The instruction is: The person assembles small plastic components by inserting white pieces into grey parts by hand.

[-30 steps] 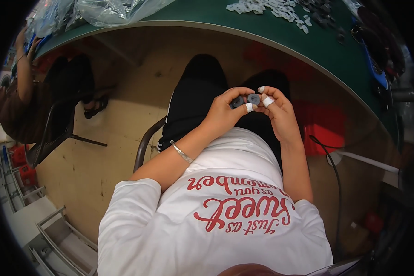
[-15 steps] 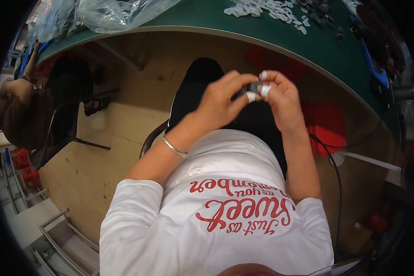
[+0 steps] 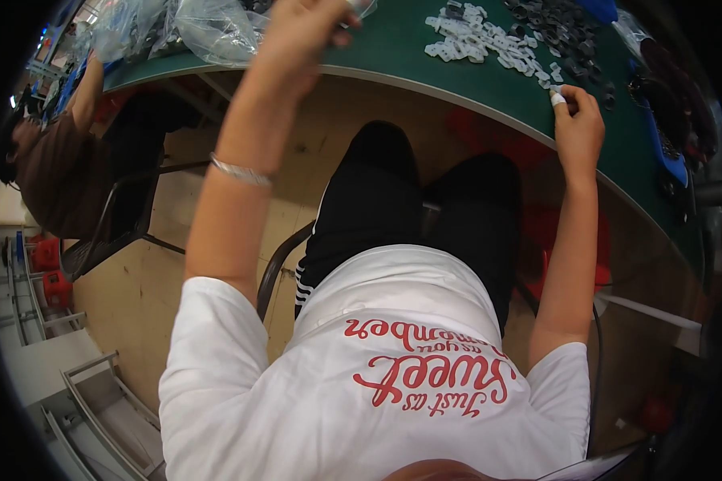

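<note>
My left hand (image 3: 305,36) reaches over the table at the top of the view, beside a clear plastic bag (image 3: 217,32). Its fingers are blurred and partly cut off by the upper edge, so what they hold, if anything, cannot be made out. Near the table's front edge, my right hand (image 3: 579,124) has thumb and forefinger pinched on a small white plastic piece, with white tape round a fingertip. That piece lies at the near end of a loose pile of small white plastic pieces (image 3: 469,40). Dark grey plastic pieces (image 3: 565,32) are heaped just beyond, to the right.
The green table (image 3: 393,52) curves across the top. A blue tray (image 3: 667,152) with dark contents stands at its right. Another person (image 3: 64,168) sits on a chair at the left. Below the table are a red stool (image 3: 573,232) and a white bar (image 3: 650,311).
My hands were together over my lap with a dark grey piece between them. They have parted: the left moved up and left over the table, the right up and right to the white pieces.
</note>
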### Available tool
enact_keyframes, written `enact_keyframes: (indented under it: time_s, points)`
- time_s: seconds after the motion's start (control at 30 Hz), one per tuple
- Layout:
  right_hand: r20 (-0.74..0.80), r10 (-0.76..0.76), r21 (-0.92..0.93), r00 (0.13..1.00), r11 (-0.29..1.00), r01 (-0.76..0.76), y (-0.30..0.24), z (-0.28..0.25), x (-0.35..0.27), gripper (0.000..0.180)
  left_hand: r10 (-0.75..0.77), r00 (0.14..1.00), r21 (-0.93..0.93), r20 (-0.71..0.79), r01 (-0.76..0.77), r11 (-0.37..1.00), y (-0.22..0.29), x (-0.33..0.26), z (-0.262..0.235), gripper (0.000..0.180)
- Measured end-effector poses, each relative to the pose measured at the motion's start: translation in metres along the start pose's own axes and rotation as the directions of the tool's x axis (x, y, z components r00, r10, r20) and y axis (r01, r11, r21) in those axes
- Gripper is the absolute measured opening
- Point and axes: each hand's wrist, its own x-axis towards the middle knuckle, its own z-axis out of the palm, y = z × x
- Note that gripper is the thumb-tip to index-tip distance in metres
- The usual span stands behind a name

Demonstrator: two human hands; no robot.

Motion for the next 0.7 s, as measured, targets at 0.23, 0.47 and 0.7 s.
enact_keyframes:
  time_s: [0.23, 0.47, 0.7]
  points:
    - [0.148, 0.152, 0.766, 0.977, 0.608, -0.21, -0.032, -0.023, -0.049, 0.017, -0.593, 0.744, -0.605, 0.308, 0.634, 0.482, -0.056, -0.124, 0.083, 0.035]
    - [0.595, -0.022, 0.787, 0.803, 0.215, -0.578, -0.046, -0.003, -0.139, 0.017, -0.713, 0.555, -0.698, 0.428, 0.704, 0.129, -0.101, -0.17, 0.106, 0.03]
    - [0.677, 0.019, 0.689, 0.736, 0.336, -0.642, -0.044, 0.008, -0.164, 0.021, -0.818, 0.408, -0.657, 0.405, 0.752, 0.05, -0.101, -0.182, 0.12, 0.032]
